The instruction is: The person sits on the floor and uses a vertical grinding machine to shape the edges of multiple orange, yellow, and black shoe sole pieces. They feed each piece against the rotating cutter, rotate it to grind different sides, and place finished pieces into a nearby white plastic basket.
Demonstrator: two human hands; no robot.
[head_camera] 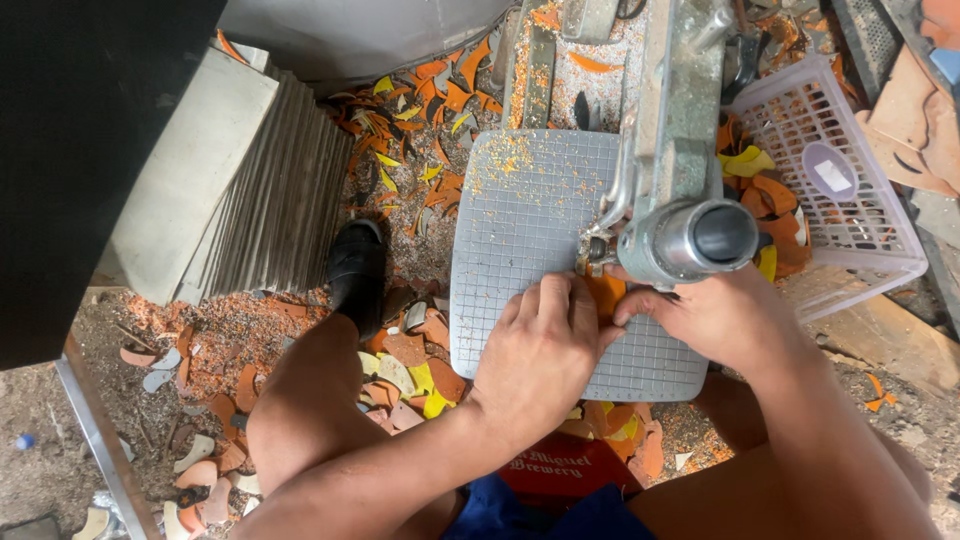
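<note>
My left hand (540,350) presses flat on an orange piece of sheet material (606,293) lying on the grey gridded cutting table (520,220). My right hand (715,315) pinches the same orange piece from the right side. The piece sits right under the blade head of a grey metal cutting machine (685,215), whose round housing hangs just above my right fingers. Most of the orange piece is hidden by my hands.
A stack of grey sheets (235,185) stands at the left. Orange, yellow and grey offcuts (420,110) litter the ground. A white plastic basket (850,190) with orange and yellow pieces sits at the right. My foot in a black shoe (358,270) is beside the table.
</note>
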